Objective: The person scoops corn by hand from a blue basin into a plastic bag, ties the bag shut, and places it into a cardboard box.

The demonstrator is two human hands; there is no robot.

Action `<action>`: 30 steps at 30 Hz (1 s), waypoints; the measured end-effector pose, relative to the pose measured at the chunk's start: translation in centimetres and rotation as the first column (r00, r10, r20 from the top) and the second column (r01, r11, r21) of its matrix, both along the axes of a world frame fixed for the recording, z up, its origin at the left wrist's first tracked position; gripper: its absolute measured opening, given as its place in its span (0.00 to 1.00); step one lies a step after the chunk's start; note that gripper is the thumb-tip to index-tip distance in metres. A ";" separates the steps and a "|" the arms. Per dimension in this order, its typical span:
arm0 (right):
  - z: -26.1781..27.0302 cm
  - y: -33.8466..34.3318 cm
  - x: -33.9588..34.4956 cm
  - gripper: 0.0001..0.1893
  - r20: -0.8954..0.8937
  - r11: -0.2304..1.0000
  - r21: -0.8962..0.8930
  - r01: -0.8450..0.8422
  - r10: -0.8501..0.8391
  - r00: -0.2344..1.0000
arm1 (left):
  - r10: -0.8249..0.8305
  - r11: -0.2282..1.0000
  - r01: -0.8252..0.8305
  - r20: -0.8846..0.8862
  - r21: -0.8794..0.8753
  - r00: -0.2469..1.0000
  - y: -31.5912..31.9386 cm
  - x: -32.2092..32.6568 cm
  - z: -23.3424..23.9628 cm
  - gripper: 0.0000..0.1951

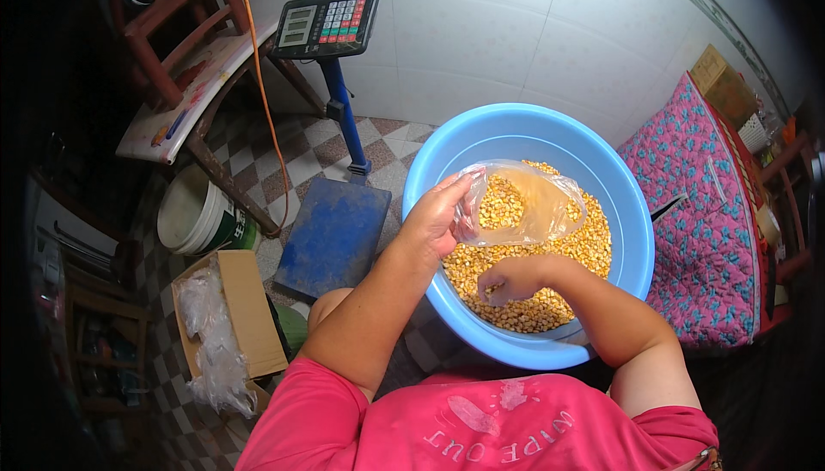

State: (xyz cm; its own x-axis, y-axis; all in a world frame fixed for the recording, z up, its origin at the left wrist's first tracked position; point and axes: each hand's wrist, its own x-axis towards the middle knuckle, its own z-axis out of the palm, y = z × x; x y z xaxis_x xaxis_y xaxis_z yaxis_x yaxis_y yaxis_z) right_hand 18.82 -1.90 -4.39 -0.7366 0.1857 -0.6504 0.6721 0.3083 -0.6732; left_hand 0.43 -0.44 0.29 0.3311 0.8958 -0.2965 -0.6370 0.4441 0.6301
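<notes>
A large light-blue plastic tub (425,168) stands before me, holding a broad heap of dried yellow corn kernels (590,258). Over the heap, my left hand (441,216) grips the near-left edge of a clear plastic bag (548,207). Kernels show in or through the bag; I cannot tell whether any lie inside it. Just below the bag, my right hand (515,279) is down at the corn with its fingers curled. A few kernels show within the curl of those fingers, though part of the hand is blurred.
Left of the tub is a platform scale with a blue plate (338,236) and a keypad display (325,25). An orange cord (261,97) hangs beside it. Nearby are a cardboard box (251,316) of plastic bags and a white bucket (187,210). A floral quilted cover (702,245) lies right.
</notes>
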 end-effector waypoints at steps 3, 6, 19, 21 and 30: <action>4.5 0.2 0.5 0.10 -0.164 0.946 -0.246 0.211 -0.255 0.953 | -0.001 1.000 0.001 0.001 0.006 1.000 0.0 -0.3 -0.2 0.12; 7.2 0.8 1.6 0.08 -0.183 0.759 -0.535 0.372 -0.534 0.826 | 0.012 1.000 -0.012 0.006 0.026 1.000 0.0 -0.3 -0.2 0.12; 3.7 4.6 1.6 0.18 -0.182 0.165 -0.828 0.536 -0.983 0.023 | 0.030 0.999 -0.030 -0.004 0.023 1.000 0.1 0.0 -0.3 0.12; 3.2 4.8 1.7 0.20 -0.275 0.279 -0.810 0.516 -0.957 0.086 | 0.013 0.999 -0.013 0.012 0.035 1.000 0.2 -0.2 -0.7 0.12; 4.7 3.7 1.8 0.20 -0.557 0.562 -0.505 0.655 -0.792 0.250 | 0.059 0.998 -0.059 -0.013 0.001 0.998 0.1 0.2 0.1 0.12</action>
